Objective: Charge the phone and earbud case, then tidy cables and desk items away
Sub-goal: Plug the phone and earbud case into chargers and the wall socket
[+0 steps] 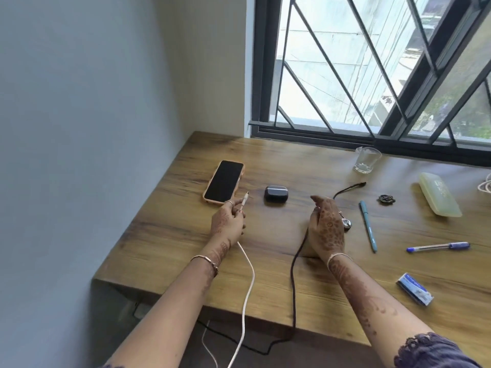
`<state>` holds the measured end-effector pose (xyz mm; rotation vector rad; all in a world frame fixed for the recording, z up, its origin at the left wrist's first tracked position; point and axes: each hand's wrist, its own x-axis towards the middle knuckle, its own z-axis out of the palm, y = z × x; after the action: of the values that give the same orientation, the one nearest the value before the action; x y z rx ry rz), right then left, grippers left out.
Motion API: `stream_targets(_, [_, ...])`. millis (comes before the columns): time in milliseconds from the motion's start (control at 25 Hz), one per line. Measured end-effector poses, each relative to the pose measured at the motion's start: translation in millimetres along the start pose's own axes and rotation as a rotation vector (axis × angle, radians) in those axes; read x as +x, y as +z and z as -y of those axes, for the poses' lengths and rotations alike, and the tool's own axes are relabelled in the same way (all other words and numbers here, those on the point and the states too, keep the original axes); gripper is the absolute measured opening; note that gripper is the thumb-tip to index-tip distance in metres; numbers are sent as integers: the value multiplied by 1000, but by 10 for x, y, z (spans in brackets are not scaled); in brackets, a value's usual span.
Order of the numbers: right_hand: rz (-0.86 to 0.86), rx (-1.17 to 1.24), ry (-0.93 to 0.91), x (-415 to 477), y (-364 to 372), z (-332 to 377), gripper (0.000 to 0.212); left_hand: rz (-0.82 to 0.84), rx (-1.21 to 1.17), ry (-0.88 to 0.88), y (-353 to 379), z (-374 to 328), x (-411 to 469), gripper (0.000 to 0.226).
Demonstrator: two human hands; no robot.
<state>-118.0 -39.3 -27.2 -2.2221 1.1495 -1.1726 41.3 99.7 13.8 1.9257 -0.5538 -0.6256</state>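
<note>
The white cable (pixel 253 274) is pinched by fingers of the left hand (pixel 228 221), beside the phone (pixel 223 181) on the worktop (pixel 172 235). The dark cable (pixel 293 288) is gripped in the curled right hand (pixel 328 229), near the earbud case (pixel 275 193).

Pale cable coil (pixel 486 186) partly beyond right edge.

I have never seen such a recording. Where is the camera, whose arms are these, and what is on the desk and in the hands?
No machine here: a camera worn on a person's head looks down at their two hands. The left hand pinches the white cable near its plug, beside the phone on the wooden desk. The black cable passes under the right hand; whether that hand grips it is hidden. An earbud case, a teal pen, a blue pen and a glass are there too.
</note>
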Motion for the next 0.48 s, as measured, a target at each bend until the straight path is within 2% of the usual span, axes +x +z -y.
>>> stream_targets(120, [63, 33, -30, 18, 193, 361, 34, -131, 35, -22, -175, 168, -46, 29])
stream_targets(240, [215, 64, -72, 6, 436, 813, 36, -211, 19, -38, -330, 277, -91, 26])
stream_targets(360, [383, 65, -30, -42, 652, 1093, 40, -238, 11, -79, -456, 386, -23, 21])
stream_targets(480, [460, 53, 60, -80, 856, 1247, 40, -219, 2, -132, -566, 462, 124, 14])
